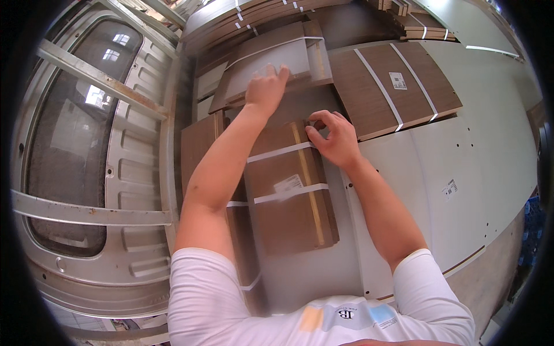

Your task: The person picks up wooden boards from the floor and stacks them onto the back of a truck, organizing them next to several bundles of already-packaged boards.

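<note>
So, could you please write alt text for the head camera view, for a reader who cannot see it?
Seen from above, a person's right hand pinches the top edge of a taped bundle of brown wood panels, while the left hand presses flat on a grey panel farther away. More strapped panels and a white board lie to the right.

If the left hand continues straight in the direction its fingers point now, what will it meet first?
The left hand lies on a pale panel with fingers pointing away from the person. Going on, it would probably first meet the white strap across that bundle; depth is unclear.
</note>
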Tool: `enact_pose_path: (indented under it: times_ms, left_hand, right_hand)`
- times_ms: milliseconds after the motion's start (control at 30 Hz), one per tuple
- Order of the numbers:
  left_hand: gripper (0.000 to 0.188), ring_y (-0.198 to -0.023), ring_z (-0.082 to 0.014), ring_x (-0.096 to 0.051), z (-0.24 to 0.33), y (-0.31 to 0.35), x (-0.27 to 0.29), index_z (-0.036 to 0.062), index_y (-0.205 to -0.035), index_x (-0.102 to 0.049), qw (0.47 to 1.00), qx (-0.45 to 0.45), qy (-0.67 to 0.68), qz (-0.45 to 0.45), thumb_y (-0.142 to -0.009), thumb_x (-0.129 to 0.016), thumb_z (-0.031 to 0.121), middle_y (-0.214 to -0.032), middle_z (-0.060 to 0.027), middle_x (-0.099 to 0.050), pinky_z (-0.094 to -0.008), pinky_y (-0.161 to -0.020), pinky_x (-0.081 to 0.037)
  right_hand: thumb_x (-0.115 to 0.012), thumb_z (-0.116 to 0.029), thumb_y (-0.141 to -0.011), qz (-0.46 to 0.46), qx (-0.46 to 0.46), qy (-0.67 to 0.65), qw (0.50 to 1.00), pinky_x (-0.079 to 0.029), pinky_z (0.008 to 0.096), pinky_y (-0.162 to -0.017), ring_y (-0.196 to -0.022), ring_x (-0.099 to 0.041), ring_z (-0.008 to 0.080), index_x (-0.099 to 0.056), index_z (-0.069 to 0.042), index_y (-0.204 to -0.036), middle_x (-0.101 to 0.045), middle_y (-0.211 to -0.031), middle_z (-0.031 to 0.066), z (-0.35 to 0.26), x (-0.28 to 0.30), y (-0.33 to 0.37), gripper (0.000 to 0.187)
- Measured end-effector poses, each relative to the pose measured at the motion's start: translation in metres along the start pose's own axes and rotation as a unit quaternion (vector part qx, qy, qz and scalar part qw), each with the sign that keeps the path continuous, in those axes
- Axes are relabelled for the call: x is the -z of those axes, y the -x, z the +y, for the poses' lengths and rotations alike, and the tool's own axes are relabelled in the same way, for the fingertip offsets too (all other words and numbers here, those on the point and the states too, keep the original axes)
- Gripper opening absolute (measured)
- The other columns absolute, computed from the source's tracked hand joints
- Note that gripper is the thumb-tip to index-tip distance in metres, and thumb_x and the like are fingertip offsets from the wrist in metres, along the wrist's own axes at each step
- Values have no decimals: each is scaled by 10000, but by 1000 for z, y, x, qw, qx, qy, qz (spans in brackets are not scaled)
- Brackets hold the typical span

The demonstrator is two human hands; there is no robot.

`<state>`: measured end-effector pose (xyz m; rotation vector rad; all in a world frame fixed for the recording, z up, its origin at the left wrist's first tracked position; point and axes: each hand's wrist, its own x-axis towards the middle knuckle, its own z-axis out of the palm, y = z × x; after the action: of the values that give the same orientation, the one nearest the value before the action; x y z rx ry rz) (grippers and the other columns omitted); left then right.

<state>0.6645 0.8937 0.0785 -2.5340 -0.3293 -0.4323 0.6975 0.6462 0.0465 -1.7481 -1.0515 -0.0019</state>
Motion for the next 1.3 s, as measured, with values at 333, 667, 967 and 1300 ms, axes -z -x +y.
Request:
enact_pose_path:
  times_ms: [333,667,967,1300]
  left_hand:
    - [516,-892,-371,-751,-47,-57,34,169,-1354,-526,996,7,84,-11,-870,-660,49,-1168,-108,-726,-512,-742,-600]
    - [524,-896,-368,-753,-45,-16,43,127,-1310,-508,998,41,35,-15,-853,-758,176,-1056,-122,-748,-500,-723,-609]
    - [481,-918,-360,-762,4,-35,33,58,-1266,-509,990,92,17,-107,-864,-750,165,-1208,-155,-707,-469,-742,-612]
    - [440,-1004,-386,-750,21,-79,22,93,-1264,-535,991,51,20,-119,-874,-733,135,-1082,-168,-751,-504,-821,-599]
  right_hand:
    - [-733,-228,-865,-31,19,-33,999,-539,455,-812,-925,-662,345,-690,-100,-1048,-710,-885,111,7,3,1,227]
    - [-709,-242,-874,-45,12,-43,998,-538,472,-843,-950,-652,355,-685,-94,-1057,-705,-904,117,12,4,2,236]
    - [-709,-242,-876,-48,16,-46,998,-540,473,-836,-951,-658,357,-682,-108,-1084,-713,-902,116,12,8,2,249]
    - [-710,-228,-864,-26,49,-74,996,-546,466,-797,-890,-671,352,-676,-103,-1045,-720,-878,110,15,10,2,222]
